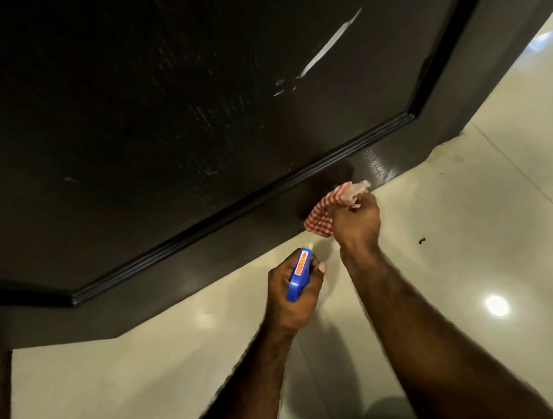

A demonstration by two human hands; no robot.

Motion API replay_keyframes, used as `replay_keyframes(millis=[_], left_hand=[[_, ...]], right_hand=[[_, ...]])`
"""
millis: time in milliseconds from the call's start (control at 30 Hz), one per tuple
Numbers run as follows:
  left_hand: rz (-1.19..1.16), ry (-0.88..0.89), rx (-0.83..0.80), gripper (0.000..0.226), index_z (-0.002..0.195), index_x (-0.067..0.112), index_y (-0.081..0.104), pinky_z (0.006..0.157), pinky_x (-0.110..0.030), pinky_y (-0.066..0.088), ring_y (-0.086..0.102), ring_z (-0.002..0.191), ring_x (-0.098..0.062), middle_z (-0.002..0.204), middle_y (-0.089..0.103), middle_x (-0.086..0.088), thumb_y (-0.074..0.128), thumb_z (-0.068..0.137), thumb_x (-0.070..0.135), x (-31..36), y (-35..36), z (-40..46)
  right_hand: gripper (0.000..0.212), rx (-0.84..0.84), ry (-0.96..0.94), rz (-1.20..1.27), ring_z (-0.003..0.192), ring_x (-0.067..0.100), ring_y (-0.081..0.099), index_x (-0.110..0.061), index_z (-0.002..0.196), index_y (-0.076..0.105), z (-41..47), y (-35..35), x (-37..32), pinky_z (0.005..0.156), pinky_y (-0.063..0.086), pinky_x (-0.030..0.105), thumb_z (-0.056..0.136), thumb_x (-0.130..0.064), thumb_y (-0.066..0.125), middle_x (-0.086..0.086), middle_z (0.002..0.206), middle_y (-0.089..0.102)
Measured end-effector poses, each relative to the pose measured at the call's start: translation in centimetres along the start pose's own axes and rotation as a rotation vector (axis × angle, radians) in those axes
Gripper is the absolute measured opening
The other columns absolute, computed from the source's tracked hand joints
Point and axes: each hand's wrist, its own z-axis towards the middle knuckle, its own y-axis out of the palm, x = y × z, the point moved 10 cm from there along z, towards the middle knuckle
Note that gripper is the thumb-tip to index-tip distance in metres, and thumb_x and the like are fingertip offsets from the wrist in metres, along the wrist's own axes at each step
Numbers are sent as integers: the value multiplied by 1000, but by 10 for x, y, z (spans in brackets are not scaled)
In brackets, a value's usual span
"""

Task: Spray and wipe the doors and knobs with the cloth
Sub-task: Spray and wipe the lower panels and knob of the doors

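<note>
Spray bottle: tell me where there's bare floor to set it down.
Bare tile floor lies right of the right hand, and more lies left of the left hand, below the door. It is crowded only where the cloth meets the door's bottom edge.

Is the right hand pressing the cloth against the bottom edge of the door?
Yes, the right hand grips the checked cloth bunched against the bottom rail of the dark door, just above the floor.

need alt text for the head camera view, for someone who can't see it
A right hand presses a bunched red-checked cloth against the bottom rail of a dark door, just above a glossy pale floor. The left hand grips a blue spray bottle beside it.
</note>
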Motion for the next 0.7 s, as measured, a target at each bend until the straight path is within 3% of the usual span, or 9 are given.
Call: replay_keyframes(millis=[67, 133, 233, 267, 367, 467, 567, 633, 700], left_hand=[[-23, 36, 16, 11, 89, 22, 65, 66, -41, 61, 64, 69, -23, 77, 65, 2, 72, 97, 24, 3, -4, 3], [-38, 62, 13, 7, 92, 23, 66, 68, -46, 62, 67, 72, -29, 80, 68, -2, 69, 95, 29, 0, -8, 3], [37, 97, 18, 13, 87, 21, 64, 64, -39, 58, 60, 65, -19, 75, 64, 7, 71, 96, 27, 0, -13, -3], [47, 112, 23, 13, 87, 21, 64, 64, -37, 58, 59, 65, -18, 74, 63, 8, 72, 96, 25, 1, -15, -5], [43, 44, 53, 13, 91, 24, 65, 66, -27, 59, 62, 68, -19, 75, 65, 9, 77, 96, 22, -11, -26, -6], [35, -10, 73, 11, 95, 17, 67, 66, -28, 61, 63, 68, -20, 77, 65, 6, 76, 97, 24, -26, -42, -10], [45, 20, 70, 10, 95, 16, 67, 64, -30, 60, 62, 65, -17, 75, 64, 6, 74, 98, 22, -25, -51, -15], [58, 36, 70, 9, 94, 18, 66, 65, -32, 61, 63, 67, -20, 77, 65, 4, 73, 98, 19, -25, -54, -16], [70, 9, 88, 9, 93, 18, 67, 67, -35, 62, 64, 69, -23, 78, 66, 2, 74, 98, 20, -31, -63, -20]], right_hand=[[42, 12, -137, 99, 103, 7, 71, -23, 131, 62, -20, 0, -39, 91, 60, 26, 95, -7, 75, -10, 116, 71], [37, 45, -421, 87, 98, 4, 72, -24, 125, 59, -45, -5, -77, 85, 59, 18, 95, -8, 72, -11, 111, 72], [40, 22, -648, -63, 109, 14, 69, -12, 138, 54, -53, 5, -59, 95, 57, 22, 100, -11, 67, 6, 122, 69], [48, -32, -582, -143, 114, 18, 68, -9, 145, 51, -46, 15, -35, 100, 56, 25, 100, -12, 68, 9, 127, 68], [57, -158, -37, -166, 124, 25, 67, -15, 152, 51, -22, 33, 33, 110, 54, 38, 99, -15, 73, 6, 135, 69], [42, -74, 98, -80, 110, 18, 68, -19, 138, 59, -26, 30, 19, 106, 56, 41, 99, -16, 72, -4, 121, 69], [40, -2, -252, 125, 106, 8, 69, -28, 134, 54, -65, 27, -49, 94, 58, 26, 100, -14, 70, -16, 115, 66], [39, 13, -630, 89, 110, 11, 70, -22, 135, 53, -94, 28, -82, 95, 59, 27, 99, -16, 67, -6, 121, 68], [50, -71, -757, -86, 118, 19, 66, -7, 144, 50, -92, 46, -61, 105, 54, 28, 98, -19, 66, 10, 132, 65]])
